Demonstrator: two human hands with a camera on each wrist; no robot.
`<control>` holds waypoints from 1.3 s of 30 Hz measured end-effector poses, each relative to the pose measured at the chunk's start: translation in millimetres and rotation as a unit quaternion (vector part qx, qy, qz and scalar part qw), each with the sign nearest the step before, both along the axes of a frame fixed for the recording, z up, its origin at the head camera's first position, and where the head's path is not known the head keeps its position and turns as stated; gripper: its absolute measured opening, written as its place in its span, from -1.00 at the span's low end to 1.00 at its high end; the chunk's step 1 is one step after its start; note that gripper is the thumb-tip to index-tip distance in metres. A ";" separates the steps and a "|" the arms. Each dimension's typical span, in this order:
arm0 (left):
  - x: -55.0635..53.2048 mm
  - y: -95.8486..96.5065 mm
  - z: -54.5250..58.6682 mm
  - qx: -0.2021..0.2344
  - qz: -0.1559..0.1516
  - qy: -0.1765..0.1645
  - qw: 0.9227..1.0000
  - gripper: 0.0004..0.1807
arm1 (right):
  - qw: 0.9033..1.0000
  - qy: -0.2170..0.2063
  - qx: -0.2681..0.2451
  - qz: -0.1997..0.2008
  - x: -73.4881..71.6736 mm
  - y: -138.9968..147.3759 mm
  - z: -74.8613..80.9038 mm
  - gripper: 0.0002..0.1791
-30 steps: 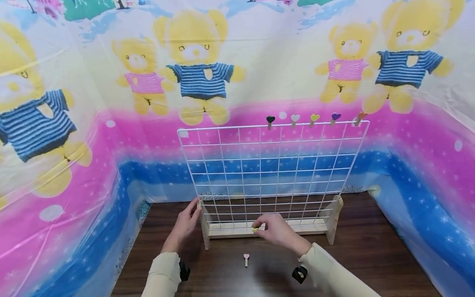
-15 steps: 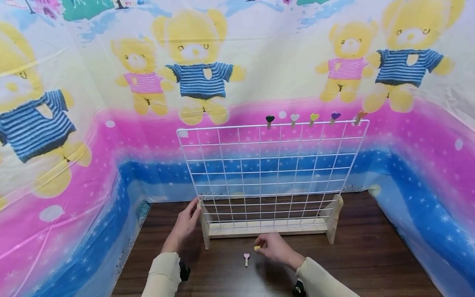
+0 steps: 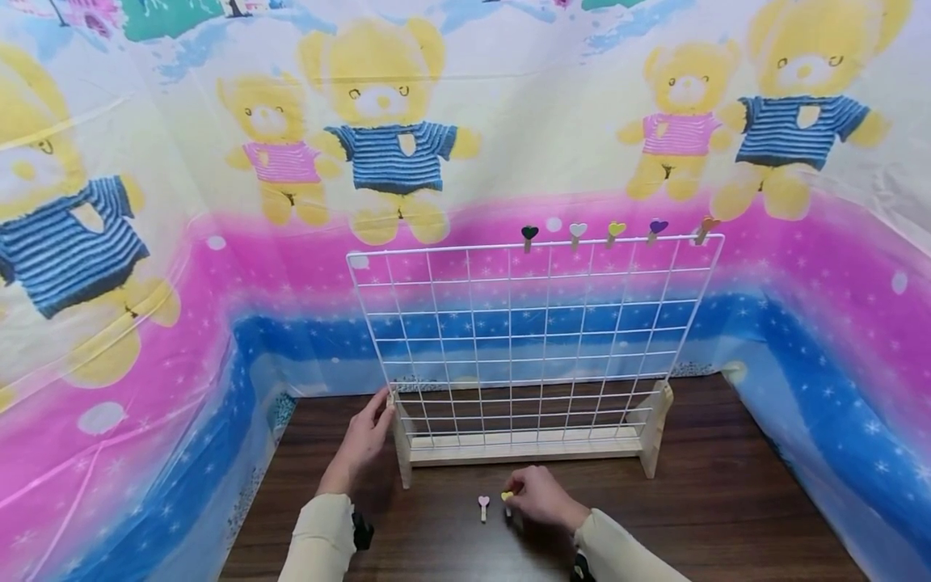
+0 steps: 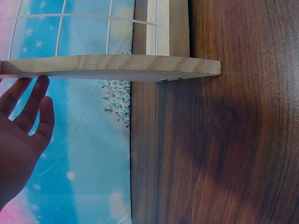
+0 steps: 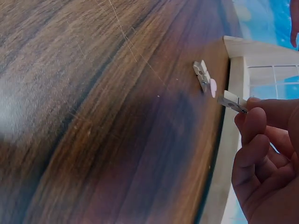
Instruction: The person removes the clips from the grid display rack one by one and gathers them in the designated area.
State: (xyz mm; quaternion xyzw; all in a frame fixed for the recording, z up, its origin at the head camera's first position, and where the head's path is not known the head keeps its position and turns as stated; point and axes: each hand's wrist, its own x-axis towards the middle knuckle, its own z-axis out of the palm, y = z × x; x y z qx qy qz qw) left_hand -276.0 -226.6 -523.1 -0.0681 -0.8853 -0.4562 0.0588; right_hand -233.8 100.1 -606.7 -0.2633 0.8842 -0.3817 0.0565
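My right hand (image 3: 541, 495) is low over the table in front of the rack. Its thumb and index finger pinch a small wooden clothespin (image 5: 230, 100) that bears a yellow heart (image 3: 507, 495). Just left of it, a clothespin with a pink heart (image 3: 483, 504) lies on the table. My left hand (image 3: 364, 432) is at the rack's left wooden upright (image 4: 112, 65). In the left wrist view its fingertips touch the outer face of that upright, the fingers only slightly bent.
The white wire grid rack (image 3: 509, 335) stands on its wooden base (image 3: 524, 457). Clothespins with green, white, yellow, purple and orange hearts (image 3: 617, 229) line the right part of its top bar. A bear-print cloth (image 3: 502, 121) hangs behind the dark wooden table (image 3: 713, 501).
My right hand has come down and toward me from the rack's base with the yellow-heart clothespin, now beside the pink one. The left hand has stayed at the upright.
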 end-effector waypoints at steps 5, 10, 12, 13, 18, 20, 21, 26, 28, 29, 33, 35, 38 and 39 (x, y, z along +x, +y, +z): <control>-0.2 -0.4 0.5 -0.002 -0.003 0.005 1.000 -0.51 | 1.000 -0.005 0.011 -0.002 -2.7 -4.6 -7.8 -0.93; 0.7 -0.3 1.6 -0.003 -0.005 0.008 1.000 -0.52 | 1.000 -0.010 0.017 -0.007 -2.7 -9.0 -14.6 -0.94; 0.9 0.0 2.3 0.000 -0.004 0.007 1.000 -0.52 | 1.000 -0.011 0.017 -0.009 -1.6 -10.6 -16.6 -0.94; 1.0 0.1 2.5 0.001 -0.003 0.006 1.000 -0.52 | 1.000 -0.011 0.016 -0.009 -1.1 -11.2 -17.3 -0.94; 0.3 0.8 2.8 0.007 -0.002 0.000 1.000 -0.51 | 1.000 -0.009 0.016 -0.016 -0.6 -13.4 -20.8 -0.96; -0.2 0.8 2.6 0.007 -0.001 -0.002 1.000 -0.51 | 1.000 -0.003 0.016 -0.018 -1.4 -14.1 -22.6 -0.96; -0.2 0.7 2.5 0.007 -0.001 -0.003 1.000 -0.51 | 1.000 -0.002 0.017 -0.019 -1.8 -14.4 -23.9 -0.96; -0.3 0.1 2.0 0.004 -0.004 -0.006 1.000 -0.50 | 0.999 -0.001 0.026 -0.030 -1.8 -16.0 -28.1 -0.96; -0.3 0.0 2.1 0.006 -0.006 -0.008 1.000 -0.49 | 0.999 0.004 0.032 -0.035 -1.8 -16.3 -29.0 -0.96; -0.2 0.0 2.3 0.006 -0.007 -0.007 1.000 -0.49 | 0.999 0.006 0.035 -0.037 -1.7 -16.4 -29.5 -0.95; 0.2 0.1 2.3 0.006 -0.007 -0.003 1.000 -0.49 | 0.998 0.018 0.052 -0.043 -1.9 -16.6 -28.9 -0.93; 0.3 0.0 2.1 0.005 -0.007 -0.002 1.000 -0.49 | 0.997 0.023 0.056 -0.045 -1.8 -16.6 -28.8 -0.93; 0.3 -0.3 1.2 0.004 -0.007 -0.004 1.000 -0.48 | 0.997 0.028 0.059 -0.047 -1.2 -16.4 -28.7 -0.93; 0.3 -0.3 1.2 0.005 -0.008 -0.005 1.000 -0.48 | 0.997 0.028 0.059 -0.047 -0.8 -16.3 -28.7 -0.93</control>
